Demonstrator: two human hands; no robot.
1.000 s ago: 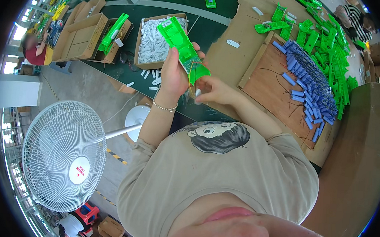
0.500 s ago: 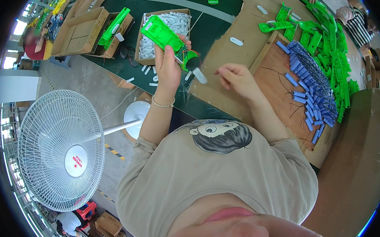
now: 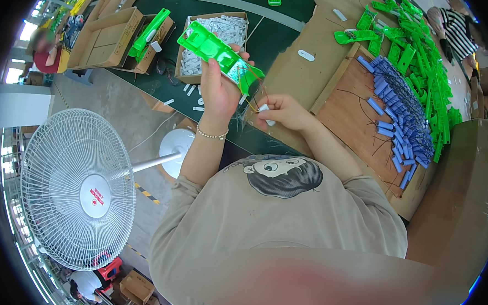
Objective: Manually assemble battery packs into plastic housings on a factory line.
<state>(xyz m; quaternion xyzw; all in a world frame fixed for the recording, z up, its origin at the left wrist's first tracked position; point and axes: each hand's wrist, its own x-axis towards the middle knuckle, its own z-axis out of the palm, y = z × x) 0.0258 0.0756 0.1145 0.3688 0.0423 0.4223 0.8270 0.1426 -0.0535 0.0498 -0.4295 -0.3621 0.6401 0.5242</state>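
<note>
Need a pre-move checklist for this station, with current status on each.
1. Green housing held in left hand: ok.
2. White piece in right hand: ok.
3. Wires tucked inside the housing: not ok, they hang out of its near end.
4. Wires joined to the white piece: cannot tell, too small and partly covered.
5. Blue cells in neat rows: not ok, several lie scattered on the wooden board.

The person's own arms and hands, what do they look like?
Short, loose greyish-beige sleeves leave both forearms uncovered. The left hand and right hand are ungloved. A pale beaded bracelet circles the left wrist; none shows on the right.
</note>
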